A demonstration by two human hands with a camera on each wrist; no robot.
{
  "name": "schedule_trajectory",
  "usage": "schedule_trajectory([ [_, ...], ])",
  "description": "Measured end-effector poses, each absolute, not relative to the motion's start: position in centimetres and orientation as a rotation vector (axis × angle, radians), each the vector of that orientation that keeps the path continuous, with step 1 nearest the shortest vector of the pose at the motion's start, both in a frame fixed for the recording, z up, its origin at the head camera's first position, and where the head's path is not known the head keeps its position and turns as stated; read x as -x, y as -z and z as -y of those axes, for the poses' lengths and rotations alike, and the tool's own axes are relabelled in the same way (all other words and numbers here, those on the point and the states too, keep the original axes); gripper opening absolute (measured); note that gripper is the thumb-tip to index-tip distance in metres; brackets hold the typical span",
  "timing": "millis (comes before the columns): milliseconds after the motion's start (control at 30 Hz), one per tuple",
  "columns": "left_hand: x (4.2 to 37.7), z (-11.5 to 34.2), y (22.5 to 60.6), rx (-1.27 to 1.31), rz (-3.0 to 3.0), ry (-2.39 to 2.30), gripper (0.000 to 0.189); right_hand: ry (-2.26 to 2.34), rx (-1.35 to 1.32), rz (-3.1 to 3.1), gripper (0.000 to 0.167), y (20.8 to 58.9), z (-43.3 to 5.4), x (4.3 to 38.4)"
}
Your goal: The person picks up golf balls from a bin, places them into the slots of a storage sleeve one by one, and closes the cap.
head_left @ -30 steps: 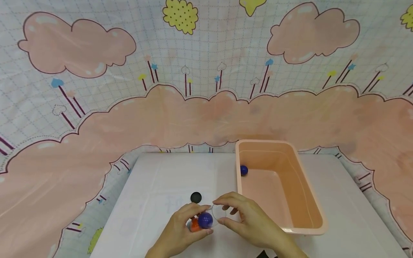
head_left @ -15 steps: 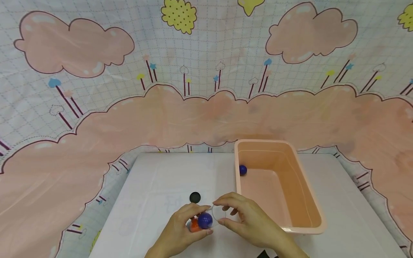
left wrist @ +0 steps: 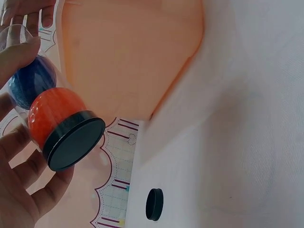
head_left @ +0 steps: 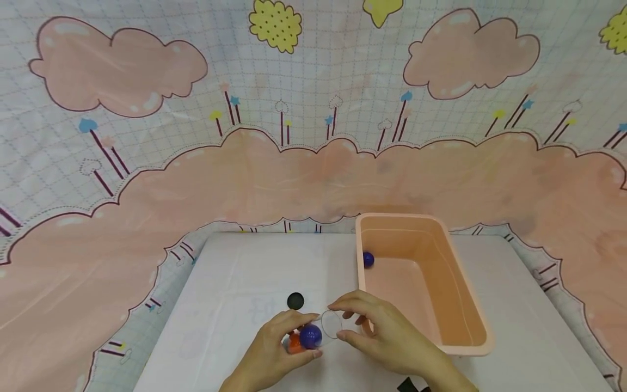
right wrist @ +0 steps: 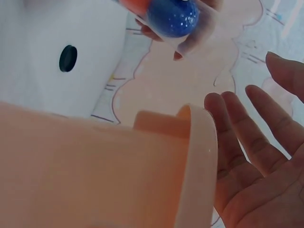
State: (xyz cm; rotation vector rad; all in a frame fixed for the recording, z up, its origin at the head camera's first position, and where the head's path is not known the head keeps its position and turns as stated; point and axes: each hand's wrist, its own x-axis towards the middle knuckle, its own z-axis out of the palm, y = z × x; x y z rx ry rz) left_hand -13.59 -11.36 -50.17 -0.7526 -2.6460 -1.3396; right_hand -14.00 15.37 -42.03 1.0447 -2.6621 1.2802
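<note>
My left hand [head_left: 271,345] grips a clear plastic tube [head_left: 325,331], its open mouth toward my right hand. Inside are a shiny blue ball [head_left: 311,337], nearer the mouth, and an orange ball [left wrist: 54,111] behind it. A black cap [left wrist: 77,140] closes the tube's other end in the left wrist view. My right hand [head_left: 379,332] is just beside the mouth, in front of the bin's near left side. Its fingers are spread and hold nothing in the right wrist view. A loose black lid [head_left: 295,300] lies on the table beyond my left hand.
A peach plastic bin [head_left: 470,294] stands on the white table [head_left: 264,261] to the right. Another blue ball [head_left: 368,259] sits inside against its left wall. Part of a black object [head_left: 407,385] shows at the bottom edge. A patterned cloth [head_left: 313,179] hangs behind the table.
My right hand has drawn slightly right, away from the tube's mouth, which its fingertips touched earlier. My left hand holds the tube almost still.
</note>
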Motion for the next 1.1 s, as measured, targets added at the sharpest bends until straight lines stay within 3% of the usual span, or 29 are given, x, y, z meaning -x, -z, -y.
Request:
schedule_trajectory([
  [1100,13.7,11.7,49.7,0.724,2.677,1.397,0.052,-1.065,-1.138,2.623,0.038,36.5,-20.4,15.7],
])
